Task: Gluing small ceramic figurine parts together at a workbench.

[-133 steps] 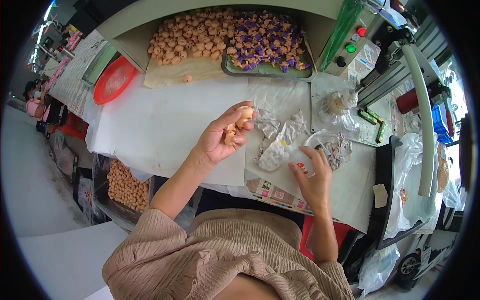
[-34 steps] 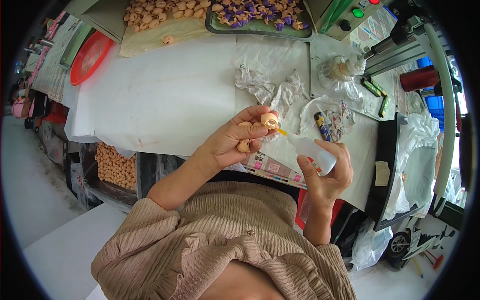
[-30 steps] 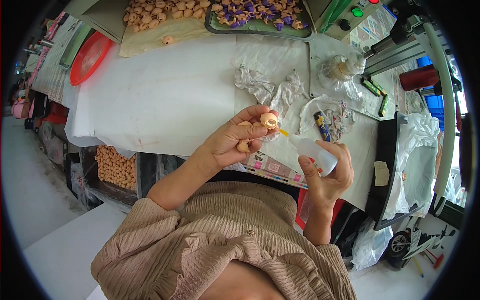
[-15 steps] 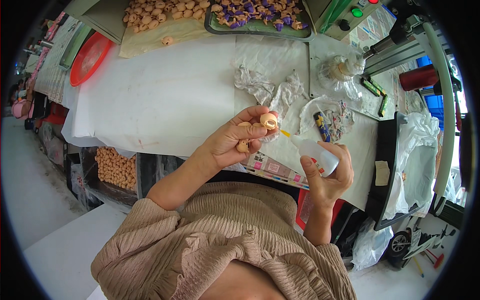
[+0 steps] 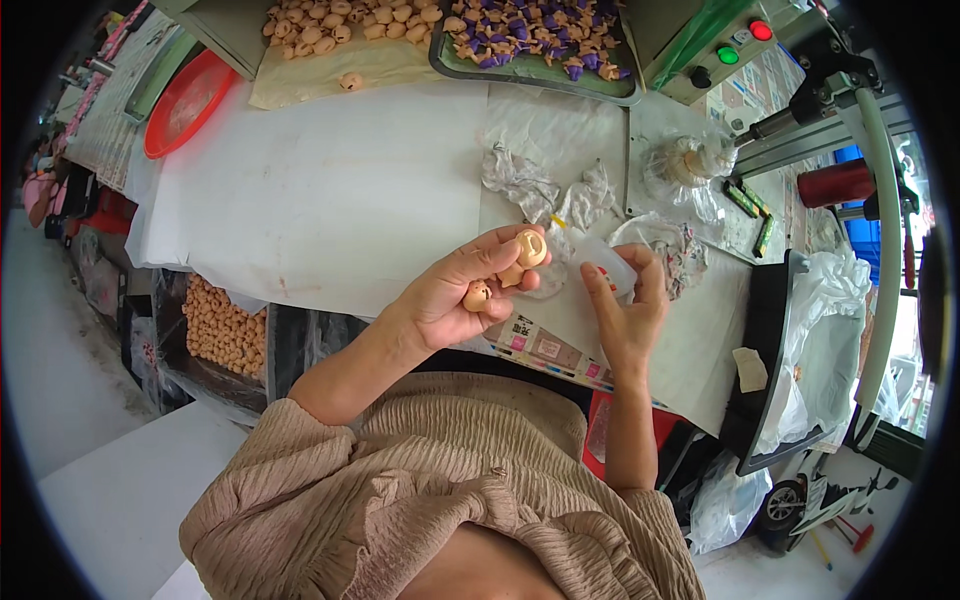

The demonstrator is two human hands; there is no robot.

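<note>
My left hand (image 5: 440, 295) is closed around several small flesh-coloured hollow plastic doll heads. One doll head (image 5: 531, 248) sits at the fingertips with its opening facing up, and another doll head (image 5: 477, 295) shows lower, against the fingers. To the right, my right hand (image 5: 632, 312) grips a translucent white squeeze bottle (image 5: 607, 266) by its body. The bottle tilts toward the far left. Its yellow nozzle (image 5: 558, 220) is just beyond the upper head and does not appear to touch it. My fingers hide part of the bottle and the heads.
Loose heads (image 5: 350, 20) lie at the back beside a dark tray (image 5: 445, 62) of purple and flesh-coloured pieces. Crumpled cloths (image 5: 520, 180) lie beyond my hands. A red basin (image 5: 185, 110) stands far left, a machine (image 5: 685, 85) back right, a lined black bin (image 5: 748, 415) right.
The squeeze bottle has moved away from me and left, its nozzle going from beside the upper head to beyond it. That head's opening has turned upward.
</note>
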